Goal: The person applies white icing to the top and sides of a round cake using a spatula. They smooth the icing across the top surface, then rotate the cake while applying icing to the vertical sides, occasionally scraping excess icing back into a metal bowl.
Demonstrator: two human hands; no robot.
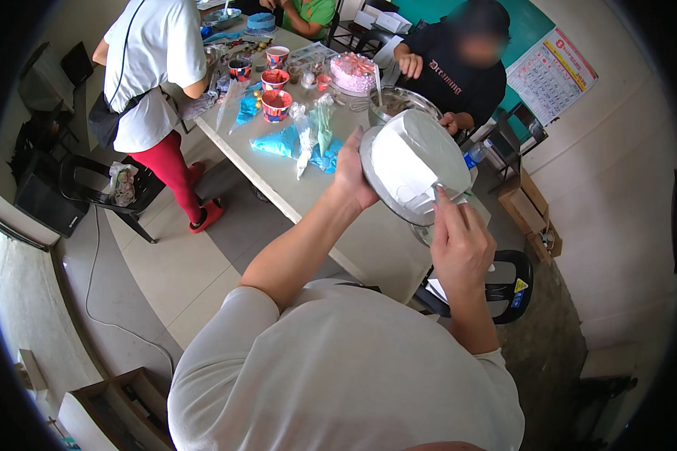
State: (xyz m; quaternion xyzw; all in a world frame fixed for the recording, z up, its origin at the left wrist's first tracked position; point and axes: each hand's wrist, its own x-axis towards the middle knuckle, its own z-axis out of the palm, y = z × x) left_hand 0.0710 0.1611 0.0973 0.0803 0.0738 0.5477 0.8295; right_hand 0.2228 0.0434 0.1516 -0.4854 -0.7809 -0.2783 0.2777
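A round cake [445,138] coated in smooth white icing stands tilted on a round grey plate [379,189], above the table's near right end. My left hand [354,172] grips the plate's left edge, thumb up along the rim. My right hand [461,239] is closed around a small flat tool [437,189], probably an icing spatula or scraper. Its tip meets the lower side of the cake; most of the tool is hidden by my fingers. Part of a support [424,234] shows under the plate.
The table [366,242] carries piping bags [279,142], red-patterned paper cups [276,106], a pink cake [352,73] and a metal bowl [409,104]. A co-worker in black [457,67] sits opposite; another in white [152,73] stands left. A black chair [510,287] is at right.
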